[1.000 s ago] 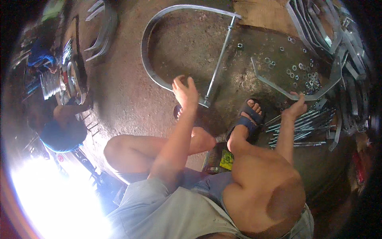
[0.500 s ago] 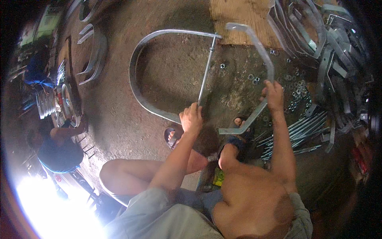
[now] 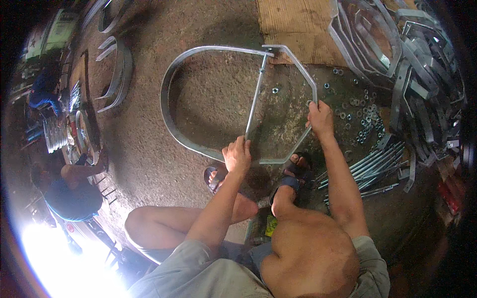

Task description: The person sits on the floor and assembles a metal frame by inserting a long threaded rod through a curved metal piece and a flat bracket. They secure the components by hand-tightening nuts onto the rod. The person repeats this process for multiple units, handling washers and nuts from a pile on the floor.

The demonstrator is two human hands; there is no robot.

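Observation:
My left hand (image 3: pixel 237 155) is closed around the near end of a metal rod (image 3: pixel 255 102), beside the near end of a curved flat metal band (image 3: pixel 165 99). The rod spans the mouth of this U-shaped band, and a nut (image 3: pixel 261 71) sits on it near the far end. In my right hand (image 3: pixel 319 119) is an angular bent metal bracket (image 3: pixel 302 67), gripped at its middle. Its far end meets or overlaps the band's far end; whether they touch I cannot tell. The bracket's near end lies close to my left hand, whose fingers hide part of the rod.
Loose nuts and washers (image 3: pixel 367 116) lie right of the bracket, beside a bundle of rods (image 3: pixel 367 166). Bent metal brackets (image 3: pixel 427 74) are heaped at far right, near cardboard (image 3: pixel 303 30). More curved bands (image 3: pixel 124 69) and a co-worker (image 3: pixel 74 193) are at left.
My right hand has brought the bracket leftward, so its ends now sit close to the band's ends. My left hand stays at the rod's near end.

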